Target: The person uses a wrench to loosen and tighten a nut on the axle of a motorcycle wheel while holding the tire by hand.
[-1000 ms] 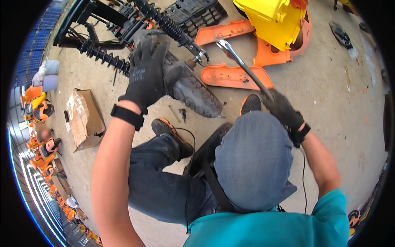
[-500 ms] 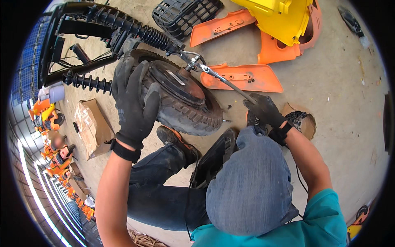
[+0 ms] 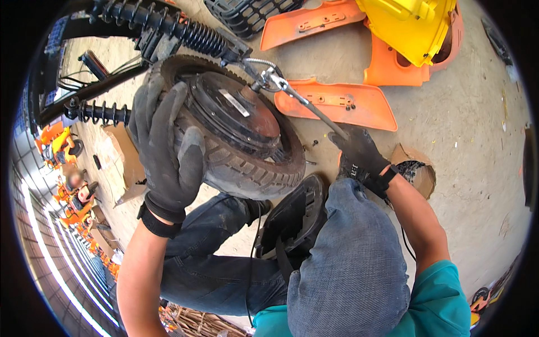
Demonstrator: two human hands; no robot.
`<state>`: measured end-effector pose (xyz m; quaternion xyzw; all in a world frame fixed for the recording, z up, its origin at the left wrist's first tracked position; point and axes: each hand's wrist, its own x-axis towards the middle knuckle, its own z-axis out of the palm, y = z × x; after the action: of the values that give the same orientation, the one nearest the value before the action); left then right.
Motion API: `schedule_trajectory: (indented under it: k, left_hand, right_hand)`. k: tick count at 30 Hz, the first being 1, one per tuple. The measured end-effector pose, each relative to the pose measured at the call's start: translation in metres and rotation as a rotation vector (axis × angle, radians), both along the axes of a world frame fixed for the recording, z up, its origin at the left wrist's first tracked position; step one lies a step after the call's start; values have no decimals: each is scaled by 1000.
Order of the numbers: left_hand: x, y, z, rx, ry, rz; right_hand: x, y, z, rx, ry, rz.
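My left hand (image 3: 165,149), in a dark work glove, is closed over the left side of the black tyre (image 3: 247,174) of a wheel with a dark, rusty hub (image 3: 236,115). My gloved right hand (image 3: 359,151) grips the steel wrench (image 3: 314,109) by its lower end; the wrench head is on the nut at the axle (image 3: 269,78), below the black spring shock (image 3: 199,39). A second shock (image 3: 101,112) hangs at the left of the black frame (image 3: 95,33).
Orange panels (image 3: 337,106) and a yellow body part (image 3: 404,28) lie beyond the wheel, near a black crate (image 3: 247,11). A cardboard box (image 3: 126,163) is at left, a torn carton (image 3: 421,171) at right. Orange scooters (image 3: 53,146) line the far left.
The wrench has come down and left onto the axle nut. My left hand has moved left along the tyre, which now shows more of its hub and sits lower in the view.
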<state>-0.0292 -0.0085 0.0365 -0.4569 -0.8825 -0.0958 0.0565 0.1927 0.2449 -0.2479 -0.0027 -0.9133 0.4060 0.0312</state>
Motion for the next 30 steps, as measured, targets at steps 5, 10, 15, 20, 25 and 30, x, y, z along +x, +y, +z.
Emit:
schedule_trajectory:
  k: [5,10,15,20,25,30]
  left_hand:
    - [-8,-8,-6,38,29,-74]
    - [-10,-8,-10,45,49,-102]
    - [-8,-6,-7,68,41,-91]
    - [-9,-1,-1,-4,158,-183]
    - [-7,-5,-1,-27,60,-157]
    - [-5,4,4,-7,35,-121]
  right_hand:
    - [-16,-3,26,-164,-343,-80]
    - [-15,-3,31,-174,-364,-50]
    - [-11,-2,26,94,2,74]
    - [-7,-9,38,-104,-137,-67]
    - [-12,-11,50,-60,-334,-26]
    - [6,-5,37,116,-32,101]
